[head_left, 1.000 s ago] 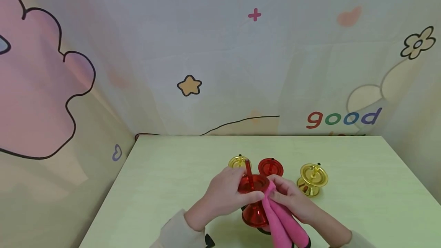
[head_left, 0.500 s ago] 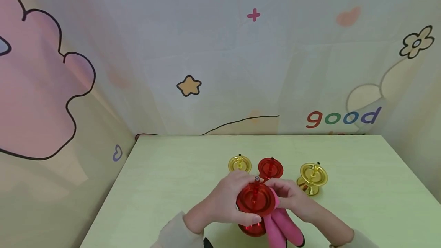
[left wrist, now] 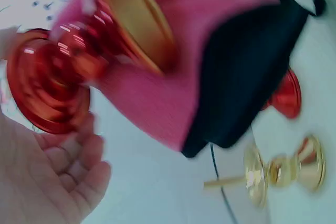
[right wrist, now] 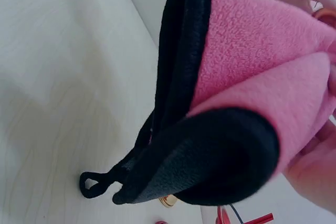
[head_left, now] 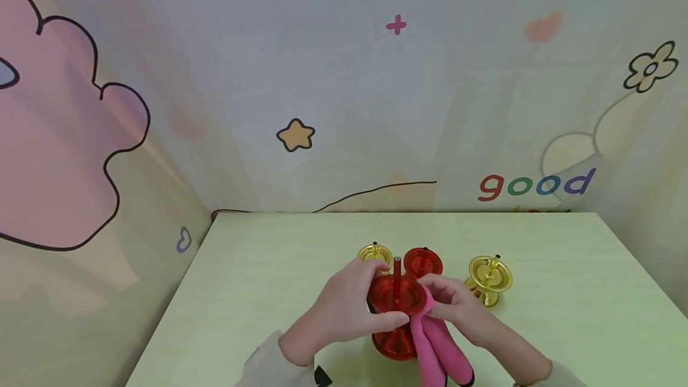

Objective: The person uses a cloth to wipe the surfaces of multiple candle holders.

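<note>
The left hand [head_left: 344, 306] grips a red candlestick [head_left: 395, 298] by its dish — right hand [head_left: 462, 312] pinching a pink cloth [head_left: 438, 345] at the rim — three smaller-looking candlesticks [head_left: 490, 275] behind.

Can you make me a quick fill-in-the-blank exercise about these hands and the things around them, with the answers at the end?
The left hand grips a shiny candle holder colored ____.
The right hand holds a black-edged cloth whose main color is ____.
On the table beyond the hands, ____ gold candle holders stand.
Multicolored letters on the backdrop spell the word ____.

Missing words: red; pink; two; good.
</note>
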Tool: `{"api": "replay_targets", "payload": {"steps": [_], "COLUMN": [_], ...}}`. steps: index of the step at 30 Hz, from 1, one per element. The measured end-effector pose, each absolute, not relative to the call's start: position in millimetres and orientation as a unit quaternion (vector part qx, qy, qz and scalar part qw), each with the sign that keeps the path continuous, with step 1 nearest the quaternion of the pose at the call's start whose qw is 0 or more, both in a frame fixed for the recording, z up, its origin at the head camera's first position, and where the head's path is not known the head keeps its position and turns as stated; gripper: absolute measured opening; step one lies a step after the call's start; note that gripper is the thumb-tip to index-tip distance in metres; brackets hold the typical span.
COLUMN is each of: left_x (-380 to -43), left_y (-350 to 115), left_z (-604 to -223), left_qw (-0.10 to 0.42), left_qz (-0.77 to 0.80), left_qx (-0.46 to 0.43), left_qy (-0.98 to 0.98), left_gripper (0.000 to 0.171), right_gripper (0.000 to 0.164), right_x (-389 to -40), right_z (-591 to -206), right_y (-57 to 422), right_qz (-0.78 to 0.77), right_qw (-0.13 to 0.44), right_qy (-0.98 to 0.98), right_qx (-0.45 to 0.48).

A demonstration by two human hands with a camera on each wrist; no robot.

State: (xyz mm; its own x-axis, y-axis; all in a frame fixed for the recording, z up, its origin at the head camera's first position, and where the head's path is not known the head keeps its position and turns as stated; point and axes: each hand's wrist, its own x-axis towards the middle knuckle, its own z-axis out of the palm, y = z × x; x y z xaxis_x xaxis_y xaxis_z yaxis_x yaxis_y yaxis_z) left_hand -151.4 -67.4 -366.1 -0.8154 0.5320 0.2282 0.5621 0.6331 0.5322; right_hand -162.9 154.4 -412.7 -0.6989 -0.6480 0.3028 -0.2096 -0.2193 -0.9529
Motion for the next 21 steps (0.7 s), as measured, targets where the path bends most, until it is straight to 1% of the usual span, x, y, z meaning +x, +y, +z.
{"api": "replay_targets", "payload": {"steps": [4,8,11,13,15,16,17,19,21], "left_x": [-151.4,-150.4,-149.6,-149.8,-150.5,-150.9,-151.4,-153.1,-154.7], "left_y": [-68.4,-66.8,-64.9,-64.7,-65.9,-66.8,-67.9,-70.0,-72.2], "left_z": [-369.2,-379.3,-388.0,-392.3,-394.5,-394.5,-393.9,-390.6,-386.4], "left_qw": [-0.012,-0.009,0.001,0.009,0.014,0.007,-0.005,-0.043,-0.092], "left_qz": [-0.386,-0.429,-0.454,-0.469,-0.471,-0.472,-0.473,-0.476,-0.485], "left_qx": [-0.292,-0.296,-0.294,-0.304,-0.339,-0.358,-0.379,-0.412,-0.406], "left_qy": [-0.875,-0.854,-0.841,-0.829,-0.814,-0.805,-0.796,-0.776,-0.769], "left_gripper": [0.062,0.062,0.063,0.063,0.064,0.066,0.067,0.071,0.074], "right_gripper": [0.028,0.024,0.022,0.023,0.025,0.027,0.028,0.03,0.031], "right_x": [-162.5,-161.0,-160.6,-161.3,-162.5,-163.0,-163.8,-164.7,-165.2], "right_z": [-414.0,-414.0,-414.3,-414.6,-415.4,-415.8,-416.5,-417.4,-418.3], "right_y": [154.1,152.6,152.8,154.0,156.3,157.8,159.1,161.4,162.4], "right_qz": [-0.682,-0.669,-0.661,-0.656,-0.656,-0.657,-0.658,-0.663,-0.67], "right_qw": [0.116,0.083,0.073,0.08,0.103,0.119,0.135,0.166,0.183], "right_qy": [0.634,0.659,0.669,0.672,0.67,0.667,0.66,0.648,0.633], "right_qx": [-0.346,-0.334,-0.332,-0.334,-0.331,-0.331,-0.335,-0.335,-0.342]}}
